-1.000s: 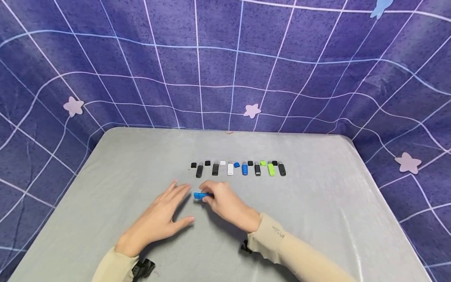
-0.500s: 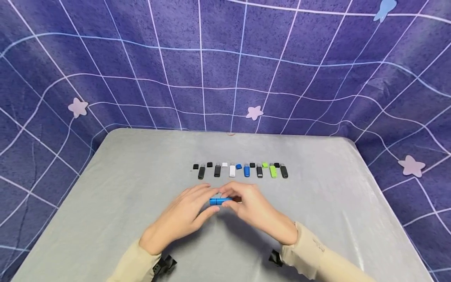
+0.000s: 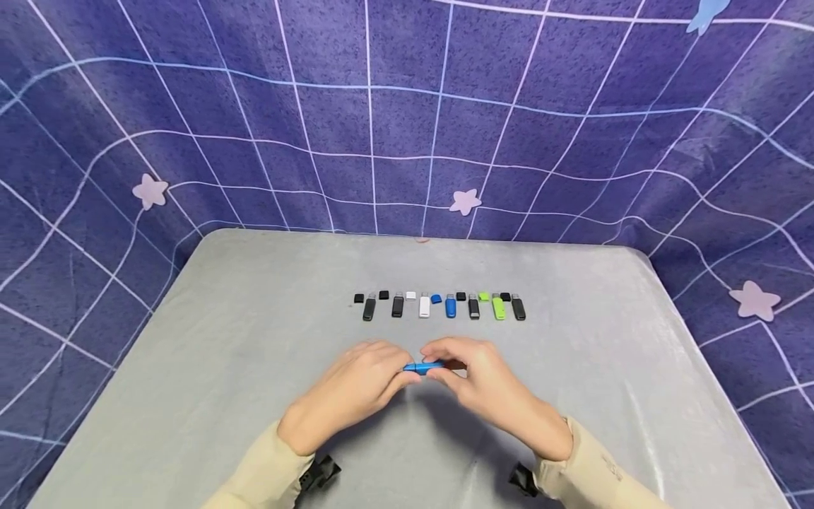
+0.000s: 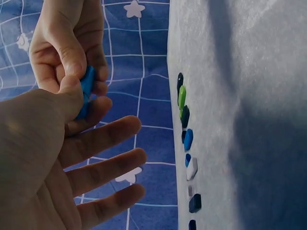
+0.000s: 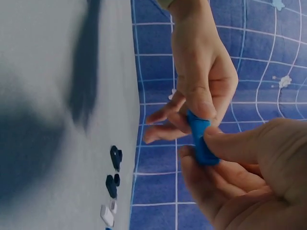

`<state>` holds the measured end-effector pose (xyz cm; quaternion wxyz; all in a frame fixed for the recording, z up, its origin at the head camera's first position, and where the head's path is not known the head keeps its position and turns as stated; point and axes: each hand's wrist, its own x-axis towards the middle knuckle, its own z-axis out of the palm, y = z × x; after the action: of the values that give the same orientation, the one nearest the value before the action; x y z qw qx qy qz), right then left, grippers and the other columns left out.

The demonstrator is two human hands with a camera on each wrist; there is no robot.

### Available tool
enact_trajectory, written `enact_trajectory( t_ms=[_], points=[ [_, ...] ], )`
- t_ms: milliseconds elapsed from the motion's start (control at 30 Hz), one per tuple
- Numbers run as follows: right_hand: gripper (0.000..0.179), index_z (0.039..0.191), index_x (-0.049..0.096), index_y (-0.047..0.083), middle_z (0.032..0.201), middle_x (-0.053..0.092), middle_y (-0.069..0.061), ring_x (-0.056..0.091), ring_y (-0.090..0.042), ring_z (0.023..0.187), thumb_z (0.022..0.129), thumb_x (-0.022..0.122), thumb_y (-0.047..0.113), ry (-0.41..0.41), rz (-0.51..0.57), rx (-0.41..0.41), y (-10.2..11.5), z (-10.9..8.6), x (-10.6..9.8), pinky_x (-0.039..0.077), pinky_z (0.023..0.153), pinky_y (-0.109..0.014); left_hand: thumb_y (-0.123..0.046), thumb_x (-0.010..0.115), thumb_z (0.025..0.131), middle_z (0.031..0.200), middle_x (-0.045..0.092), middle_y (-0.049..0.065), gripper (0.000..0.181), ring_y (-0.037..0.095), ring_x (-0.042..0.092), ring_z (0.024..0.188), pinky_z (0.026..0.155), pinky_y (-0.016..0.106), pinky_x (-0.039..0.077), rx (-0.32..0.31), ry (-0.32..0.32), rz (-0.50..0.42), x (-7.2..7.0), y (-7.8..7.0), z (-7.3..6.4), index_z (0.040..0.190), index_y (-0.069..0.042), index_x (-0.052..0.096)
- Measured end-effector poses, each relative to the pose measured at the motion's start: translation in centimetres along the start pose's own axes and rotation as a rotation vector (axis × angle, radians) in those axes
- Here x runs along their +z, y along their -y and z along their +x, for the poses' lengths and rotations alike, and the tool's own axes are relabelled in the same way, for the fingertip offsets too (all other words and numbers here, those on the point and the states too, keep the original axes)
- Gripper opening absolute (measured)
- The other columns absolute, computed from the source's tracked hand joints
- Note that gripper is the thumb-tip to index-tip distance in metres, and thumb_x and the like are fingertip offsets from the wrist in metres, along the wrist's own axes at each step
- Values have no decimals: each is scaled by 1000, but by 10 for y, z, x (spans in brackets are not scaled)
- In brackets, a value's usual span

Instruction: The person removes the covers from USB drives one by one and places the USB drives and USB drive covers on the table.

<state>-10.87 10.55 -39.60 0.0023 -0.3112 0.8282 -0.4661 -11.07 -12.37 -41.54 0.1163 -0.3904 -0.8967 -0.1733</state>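
A capped blue USB stick (image 3: 420,368) is held level above the table, between both hands. My left hand (image 3: 359,378) pinches its cap end between thumb and index finger; in the left wrist view the other fingers of that hand (image 4: 100,158) are spread out straight. With thumb and fingers, my right hand (image 3: 492,378) grips the body end. In the right wrist view the blue stick (image 5: 201,141) shows a seam between cap and body, and the two thumbs lie close together on it. Both ends are partly hidden by fingertips.
Beyond the hands, several uncapped USB sticks lie in a row on the grey-covered table (image 3: 267,297), among them a white one (image 3: 424,307), a blue one (image 3: 451,307) and a green one (image 3: 499,308). Loose caps, such as a white cap (image 3: 410,296), lie beside them. A purple curtain (image 3: 407,120) hangs behind.
A second ago only the right hand held the blue stick, and the left hand was spread beside it. The hands came together, and left thumb and index finger now pinch the cap end.
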Motion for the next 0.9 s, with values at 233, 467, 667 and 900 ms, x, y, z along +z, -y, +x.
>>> enact_trajectory(
  t_ms=[233, 467, 667, 900],
  points=[
    [22, 114, 75, 2, 107, 78, -8, 75, -15, 92, 91, 75, 2, 99, -194, -111, -7, -6, -4, 61, 81, -24, -45, 64, 98, 82, 62, -13, 26, 9, 67, 88, 80, 32, 54, 46, -30, 0, 11, -5, 1, 87, -21, 61],
    [9, 103, 77, 6, 94, 78, 1, 71, -4, 85, 97, 70, 10, 179, -276, -168, -6, -2, -5, 58, 78, -17, -43, 67, 96, 79, 59, -14, 24, 8, 63, 81, 74, 30, 51, 60, -49, -1, 11, -4, 2, 87, -22, 60],
    [8, 97, 76, 7, 86, 74, 4, 64, 1, 78, 99, 68, 9, 205, -286, -171, -1, 3, -9, 56, 73, -15, -42, 63, 99, 81, 63, -13, 24, 9, 64, 80, 74, 31, 53, 68, -24, 5, 6, -3, 6, 92, -20, 64],
    [8, 94, 71, 8, 78, 64, 5, 48, 1, 68, 100, 65, 7, 187, -290, -217, 6, 7, -14, 48, 65, -14, -41, 57, 104, 78, 60, -13, 26, 7, 59, 74, 71, 28, 51, 103, -24, -25, -6, 1, 12, 91, -19, 64]
  ],
)
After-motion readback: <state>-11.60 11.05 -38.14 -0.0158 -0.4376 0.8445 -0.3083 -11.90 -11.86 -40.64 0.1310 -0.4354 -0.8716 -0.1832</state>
